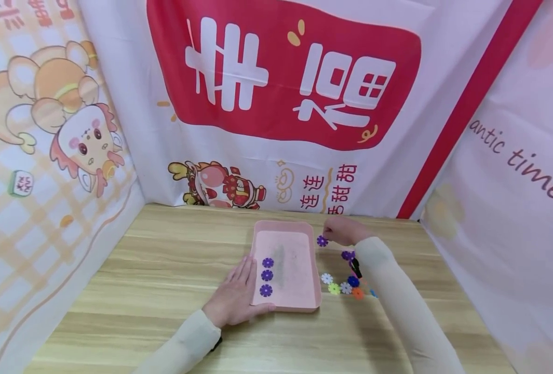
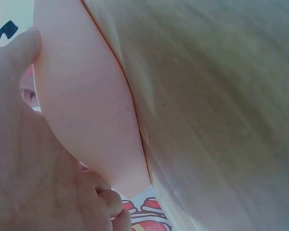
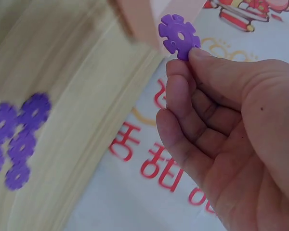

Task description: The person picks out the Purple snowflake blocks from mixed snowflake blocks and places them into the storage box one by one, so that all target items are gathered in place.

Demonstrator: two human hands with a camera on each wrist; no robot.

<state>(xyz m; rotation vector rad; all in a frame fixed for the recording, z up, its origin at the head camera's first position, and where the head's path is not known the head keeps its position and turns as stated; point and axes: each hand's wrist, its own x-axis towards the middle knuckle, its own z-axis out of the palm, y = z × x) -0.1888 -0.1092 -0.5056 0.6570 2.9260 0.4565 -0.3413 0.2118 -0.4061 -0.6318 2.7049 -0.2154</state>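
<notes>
Between thumb and fingertip, my right hand [image 1: 344, 230] pinches a purple snowflake disc [image 3: 179, 36], a flat round plastic piece with notched edges. In the head view this hand is just right of the far right corner of a pink tray [image 1: 317, 291]. My left hand [image 1: 235, 297] rests on the tray's near left corner, fingers along its left side and thumb at the front rim. Inside the tray, three purple discs [image 1: 267, 275] lie in a column along the left side. More purple discs [image 3: 21, 147] lie on the table, partly hidden by the right arm in the head view.
Right of the tray lie a light blue disc [image 1: 326, 279], a yellow-green disc [image 1: 334, 288], a dark blue disc [image 1: 353, 281] and an orange disc [image 1: 358, 293]. Printed cloth [image 1: 285, 156] hangs behind the wooden table [image 1: 173, 259] and on both sides.
</notes>
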